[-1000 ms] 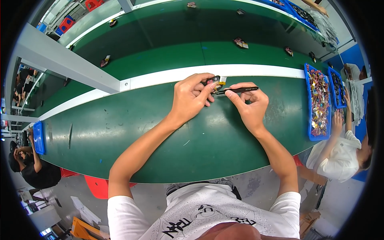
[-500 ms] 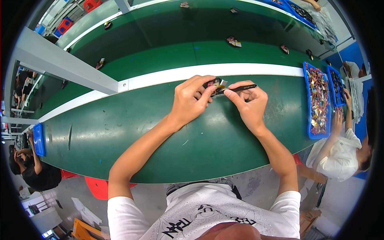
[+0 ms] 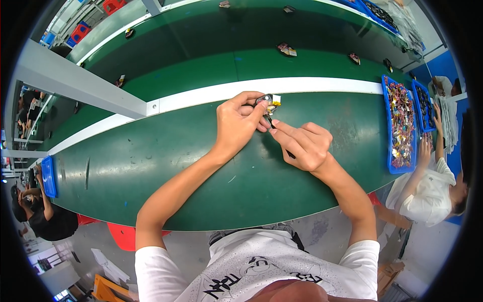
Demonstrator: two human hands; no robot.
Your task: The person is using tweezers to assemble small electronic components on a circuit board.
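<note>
The small black device (image 3: 270, 100) apparently has white and yellow parts.

held part (image 3: 273, 99), black tool (image 3: 291, 154): partly covered by hands (image 3: 235, 121) (image 3: 307, 146) | far blue tray (image 3: 360, 7): cut by top edge

So the table (image 3: 226, 201) is a deep green with some pale, shiny patches, and the strip (image 3: 327, 85) along its far edge is plain white. Over the table there's a little part (image 3: 268, 101) that's mostly black with a white tab and a bright yellow band, plus a slim tool (image 3: 292, 154), just black. At the table's right end: a blue tray (image 3: 386, 121) of confetti-looking pieces (image 3: 400, 126) in pinks, golds and silvers, then a smaller blue tray (image 3: 416, 98) with black bits. Left end of the table, another blue tray (image 3: 48, 176). Red stool (image 3: 122, 235) past the near edge, and a white shirt (image 3: 261, 267) with black print and speckles.
</note>
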